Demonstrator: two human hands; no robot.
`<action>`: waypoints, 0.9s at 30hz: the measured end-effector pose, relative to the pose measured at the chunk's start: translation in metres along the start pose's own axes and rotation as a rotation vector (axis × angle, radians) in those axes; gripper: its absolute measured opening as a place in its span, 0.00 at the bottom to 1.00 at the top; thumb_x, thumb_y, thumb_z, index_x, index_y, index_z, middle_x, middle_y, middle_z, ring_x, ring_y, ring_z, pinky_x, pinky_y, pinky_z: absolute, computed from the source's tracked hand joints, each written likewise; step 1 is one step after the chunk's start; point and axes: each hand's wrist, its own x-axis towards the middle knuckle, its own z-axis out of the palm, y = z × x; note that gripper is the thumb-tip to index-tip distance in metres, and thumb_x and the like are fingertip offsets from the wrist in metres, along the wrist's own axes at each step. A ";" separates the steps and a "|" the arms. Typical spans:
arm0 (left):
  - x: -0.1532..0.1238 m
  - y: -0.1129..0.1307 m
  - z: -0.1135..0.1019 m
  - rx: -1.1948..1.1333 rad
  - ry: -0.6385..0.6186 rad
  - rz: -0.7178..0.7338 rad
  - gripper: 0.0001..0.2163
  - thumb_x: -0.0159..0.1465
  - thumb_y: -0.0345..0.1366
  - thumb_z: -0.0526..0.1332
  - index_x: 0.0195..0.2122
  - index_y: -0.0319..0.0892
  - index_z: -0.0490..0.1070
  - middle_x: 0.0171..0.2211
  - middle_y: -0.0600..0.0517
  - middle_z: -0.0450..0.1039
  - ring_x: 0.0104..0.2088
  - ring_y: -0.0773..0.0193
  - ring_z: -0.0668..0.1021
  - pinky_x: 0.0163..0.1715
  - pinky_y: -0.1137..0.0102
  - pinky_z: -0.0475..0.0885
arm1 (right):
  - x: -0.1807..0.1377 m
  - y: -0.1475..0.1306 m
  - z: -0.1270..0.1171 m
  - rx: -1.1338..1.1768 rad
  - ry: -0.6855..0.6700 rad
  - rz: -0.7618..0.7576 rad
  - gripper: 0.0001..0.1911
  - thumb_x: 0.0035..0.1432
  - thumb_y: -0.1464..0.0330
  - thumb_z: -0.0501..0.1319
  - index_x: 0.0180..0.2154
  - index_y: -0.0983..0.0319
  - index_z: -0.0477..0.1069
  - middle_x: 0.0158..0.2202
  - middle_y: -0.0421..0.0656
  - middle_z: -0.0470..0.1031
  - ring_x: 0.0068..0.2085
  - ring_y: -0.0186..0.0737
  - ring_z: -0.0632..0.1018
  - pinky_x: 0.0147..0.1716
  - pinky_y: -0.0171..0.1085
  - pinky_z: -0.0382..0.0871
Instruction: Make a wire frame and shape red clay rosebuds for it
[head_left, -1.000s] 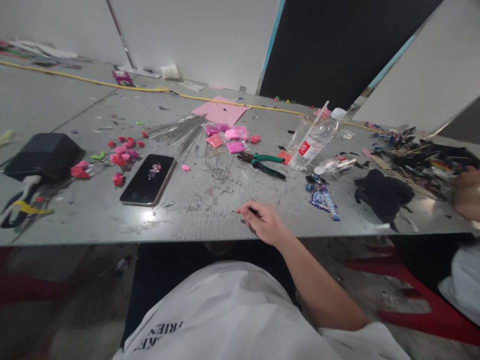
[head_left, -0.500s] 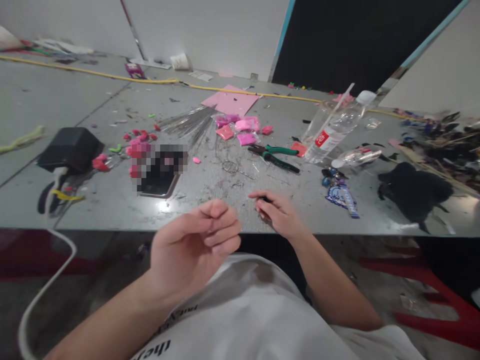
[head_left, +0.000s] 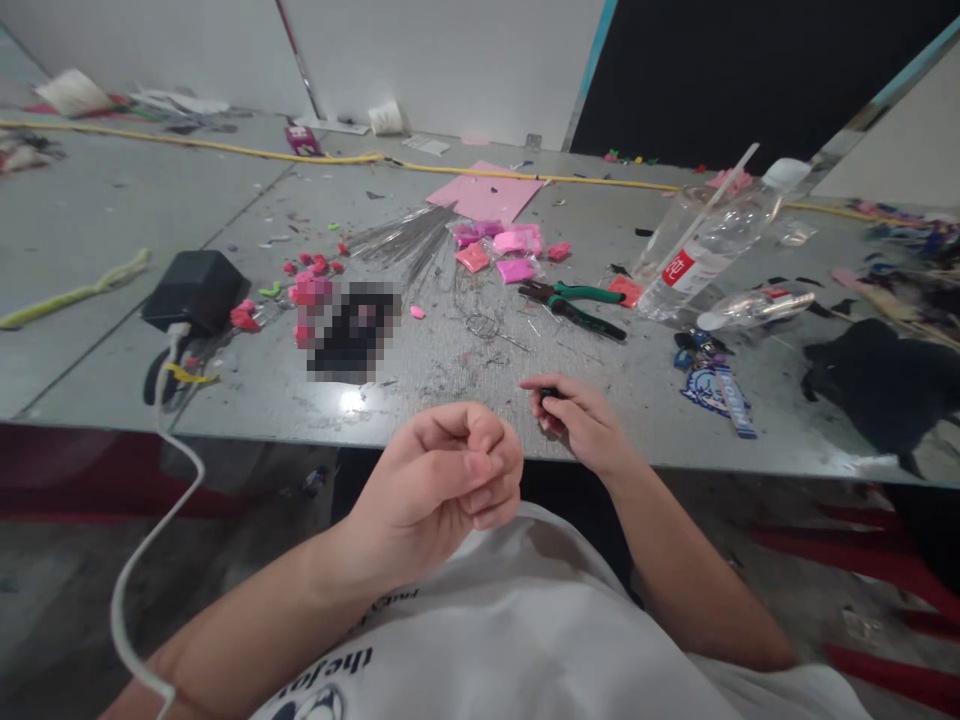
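My left hand (head_left: pixel 442 478) hovers near my chest below the table edge, its fingers curled in with the tips pressed together; whether anything is in them I cannot make out. My right hand (head_left: pixel 577 420) rests on the near edge of the grey table (head_left: pixel 465 390), fingers closed round a small dark object (head_left: pixel 549 394). Further out lie green-handled pliers (head_left: pixel 577 305), a loop of thin wire (head_left: pixel 484 325) and a bundle of straight wires (head_left: pixel 405 240).
A phone, blurred out (head_left: pixel 349 320), lies left of centre beside pink and red small pieces (head_left: pixel 311 285). Pink packets (head_left: pixel 510 255), pink paper (head_left: pixel 487 197), a tipped plastic bottle (head_left: pixel 705 255), a black box (head_left: pixel 195 290) with a white cable (head_left: pixel 150 530), a black cloth (head_left: pixel 877 385).
My left hand came up into view from below and curled its fingers tighter. My right hand stayed at the table edge. The view shifted left and downward.
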 end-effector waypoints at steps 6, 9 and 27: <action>-0.002 -0.001 0.001 0.181 -0.035 0.112 0.13 0.68 0.33 0.67 0.26 0.38 0.72 0.24 0.55 0.66 0.21 0.74 0.70 0.23 0.77 0.70 | -0.001 0.001 0.000 -0.030 -0.024 -0.024 0.14 0.68 0.65 0.59 0.51 0.59 0.77 0.34 0.40 0.71 0.28 0.30 0.69 0.24 0.31 0.61; 0.002 -0.003 -0.009 0.377 -0.032 0.257 0.06 0.71 0.30 0.64 0.38 0.44 0.80 0.37 0.51 0.76 0.35 0.69 0.79 0.37 0.73 0.76 | -0.002 0.002 0.002 -0.058 -0.032 -0.084 0.15 0.70 0.60 0.60 0.54 0.58 0.71 0.36 0.41 0.74 0.29 0.32 0.72 0.26 0.32 0.65; 0.010 -0.002 -0.043 0.573 0.382 0.126 0.09 0.60 0.33 0.76 0.41 0.42 0.81 0.36 0.52 0.80 0.36 0.67 0.80 0.37 0.74 0.78 | -0.019 -0.018 0.023 -0.638 0.044 -0.684 0.27 0.64 0.55 0.69 0.62 0.49 0.70 0.51 0.48 0.73 0.50 0.49 0.76 0.50 0.50 0.74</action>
